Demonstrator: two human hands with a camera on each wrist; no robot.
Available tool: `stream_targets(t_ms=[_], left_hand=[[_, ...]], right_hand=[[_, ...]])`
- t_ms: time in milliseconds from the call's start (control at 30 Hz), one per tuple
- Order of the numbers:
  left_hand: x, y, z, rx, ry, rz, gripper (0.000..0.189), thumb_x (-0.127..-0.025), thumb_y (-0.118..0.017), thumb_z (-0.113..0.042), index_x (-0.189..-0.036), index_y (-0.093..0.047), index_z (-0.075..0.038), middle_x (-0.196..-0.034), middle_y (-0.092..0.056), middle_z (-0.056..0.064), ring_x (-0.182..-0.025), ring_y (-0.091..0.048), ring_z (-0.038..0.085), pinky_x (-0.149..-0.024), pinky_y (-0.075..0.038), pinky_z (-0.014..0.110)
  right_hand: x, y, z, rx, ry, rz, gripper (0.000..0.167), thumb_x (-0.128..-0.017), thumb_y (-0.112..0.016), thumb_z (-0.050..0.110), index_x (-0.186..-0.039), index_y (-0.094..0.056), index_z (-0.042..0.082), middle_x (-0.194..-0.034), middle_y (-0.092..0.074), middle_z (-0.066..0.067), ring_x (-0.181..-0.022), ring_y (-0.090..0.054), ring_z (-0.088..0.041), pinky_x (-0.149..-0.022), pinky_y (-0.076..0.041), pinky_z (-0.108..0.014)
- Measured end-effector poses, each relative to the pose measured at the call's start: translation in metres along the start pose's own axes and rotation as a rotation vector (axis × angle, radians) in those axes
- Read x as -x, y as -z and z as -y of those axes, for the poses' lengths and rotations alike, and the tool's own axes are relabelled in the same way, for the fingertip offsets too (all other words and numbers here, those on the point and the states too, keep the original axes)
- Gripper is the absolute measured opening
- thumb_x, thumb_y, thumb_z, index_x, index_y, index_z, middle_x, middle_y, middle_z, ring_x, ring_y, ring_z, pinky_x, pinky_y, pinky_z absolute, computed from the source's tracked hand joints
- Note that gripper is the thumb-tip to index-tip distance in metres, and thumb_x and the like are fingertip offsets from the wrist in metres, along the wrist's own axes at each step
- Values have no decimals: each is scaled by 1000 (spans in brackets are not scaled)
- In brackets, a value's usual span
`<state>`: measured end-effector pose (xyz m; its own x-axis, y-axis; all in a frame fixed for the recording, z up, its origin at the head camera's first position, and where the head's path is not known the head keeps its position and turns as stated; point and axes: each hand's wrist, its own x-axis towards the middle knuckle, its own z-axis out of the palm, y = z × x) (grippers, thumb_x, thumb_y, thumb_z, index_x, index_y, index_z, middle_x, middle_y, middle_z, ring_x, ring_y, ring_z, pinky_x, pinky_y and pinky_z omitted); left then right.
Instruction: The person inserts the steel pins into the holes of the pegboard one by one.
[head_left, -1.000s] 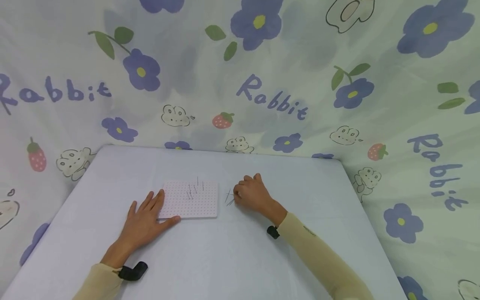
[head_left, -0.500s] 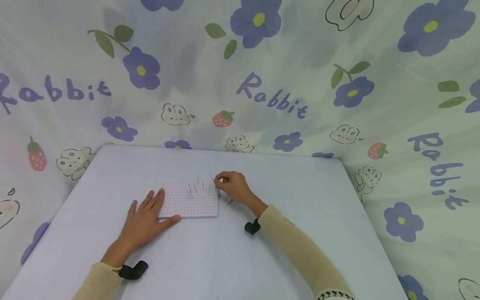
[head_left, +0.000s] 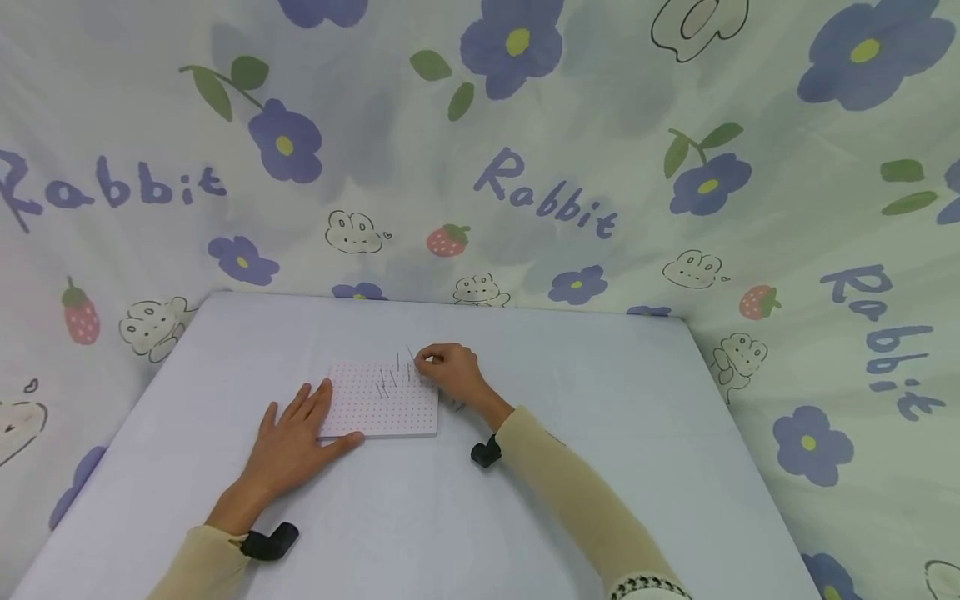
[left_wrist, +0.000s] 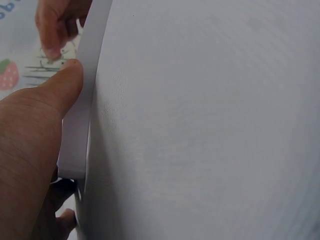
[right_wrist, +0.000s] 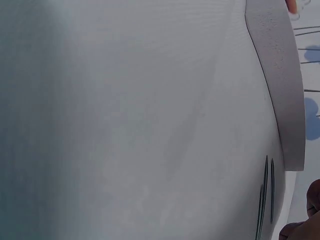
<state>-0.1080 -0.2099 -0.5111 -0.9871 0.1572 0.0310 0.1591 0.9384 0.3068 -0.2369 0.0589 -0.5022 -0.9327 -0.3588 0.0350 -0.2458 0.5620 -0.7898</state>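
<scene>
A white rectangular board (head_left: 360, 421) with a grid of small dots lies on the table. Several thin dark needles (head_left: 393, 379) stand in its far middle part, some leaning. My left hand (head_left: 288, 437) rests spread at the board's left side, fingers along the left edge and thumb at the near edge; the left wrist view has the thumb (left_wrist: 67, 82) against the board's side wall. Between thumb and forefinger, my right hand (head_left: 453, 371) pinches a needle (head_left: 411, 353) over the far right corner, tilted with its upper end to the left. Its lower end is hidden.
Loose needles (right_wrist: 265, 195) lie on the table just right of the board, partly covered by the right hand in the head view. The white-covered table (head_left: 420, 517) meets a patterned cloth backdrop (head_left: 525, 275) at its far edge.
My right hand has moved left from the loose needles to above the board's far right corner, carrying a needle. The left hand has stayed at the board's left side.
</scene>
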Motion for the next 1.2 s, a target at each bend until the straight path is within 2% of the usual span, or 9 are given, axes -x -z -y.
stream_targets(t_ms=[300, 467, 667, 900, 1067, 1200], left_hand=[[-1, -1, 2, 13, 2, 4, 112, -88, -54, -76, -158, -20, 3, -160, -30, 26, -150, -19, 47, -113, -5, 74], [0, -1, 2, 17, 3, 4, 112, -87, -54, -76, -158, -20, 4, -160, -30, 26, -150, -20, 47, -113, -5, 74], [0, 0, 2, 11, 4, 0, 112, -87, -53, -78, -158, -21, 3, -160, -30, 26, -149, -20, 47, -113, -5, 74], [0, 0, 1, 3, 8, 2, 113, -86, -53, -79, -158, -20, 3, -160, -30, 25, -150, -19, 47, -113, -4, 74], [0, 0, 0, 5, 9, 5, 113, -87, -53, -78, -158, -20, 3, -161, -29, 25, -150, -19, 47, -113, -4, 74], [1, 1, 0, 7, 9, 3, 113, -87, -53, -78, -158, -20, 3, -160, -30, 25, -150, -20, 47, -113, -4, 74]], right_hand=[[-5, -6, 1, 48, -19, -18, 21, -96, -67, 33, -107, -78, 21, -59, -56, 10, -59, -51, -5, -69, -42, -26], [-6, -9, 2, 95, -26, -30, 23, -96, -65, 34, -109, -79, 21, -61, -58, 10, -61, -52, -5, -71, -43, -27], [-8, -10, 1, 128, -9, -55, 23, -95, -64, 35, -108, -78, 22, -61, -58, 10, -62, -52, -6, -68, -42, -27], [-9, -11, 1, 167, -1, -56, 23, -95, -64, 37, -107, -79, 25, -60, -56, 12, -68, -52, -6, -80, -40, -32], [-8, -10, 2, 190, 21, -46, 20, -95, -64, 36, -104, -78, 26, -62, -57, 14, -70, -53, -7, -83, -40, -37], [-9, -11, 3, 251, 47, -49, 18, -95, -63, 35, -100, -78, 27, -61, -57, 15, -71, -53, -7, -84, -37, -42]])
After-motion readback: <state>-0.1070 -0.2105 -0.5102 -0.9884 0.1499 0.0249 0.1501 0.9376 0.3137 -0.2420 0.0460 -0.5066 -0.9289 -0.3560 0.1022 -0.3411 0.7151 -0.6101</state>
